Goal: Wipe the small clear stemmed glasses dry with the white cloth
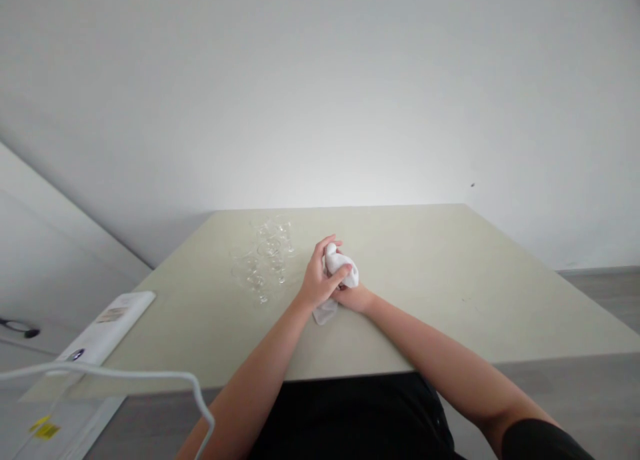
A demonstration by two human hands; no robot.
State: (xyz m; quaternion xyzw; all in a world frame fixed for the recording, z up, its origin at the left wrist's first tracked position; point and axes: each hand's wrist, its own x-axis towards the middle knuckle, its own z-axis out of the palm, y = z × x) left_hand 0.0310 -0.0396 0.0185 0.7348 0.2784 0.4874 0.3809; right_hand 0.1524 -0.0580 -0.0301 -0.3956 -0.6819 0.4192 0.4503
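A bunched white cloth (pixel 343 265) is held between my two hands above the middle of the table. My left hand (pixel 316 277) is closed round it from the left, with its thumb laid across the front. From below and to the right, my right hand (pixel 354 299) grips the same bundle, and its fingers are mostly hidden. A pale, thin flap (pixel 326 311) hangs under my hands; I cannot tell whether it is part of the cloth. Whether anything is wrapped inside is also hidden. Several clear stemmed glasses (pixel 273 247) are grouped on the table to the left of my hands.
The pale table (pixel 425 267) reaches back to a white wall (pixel 350 93). A white flat device (pixel 113 320) lies at its left edge. In the left foreground, a white cable (pixel 150 373) loops across. A white cabinet door (pixel 60 247) stands further left.
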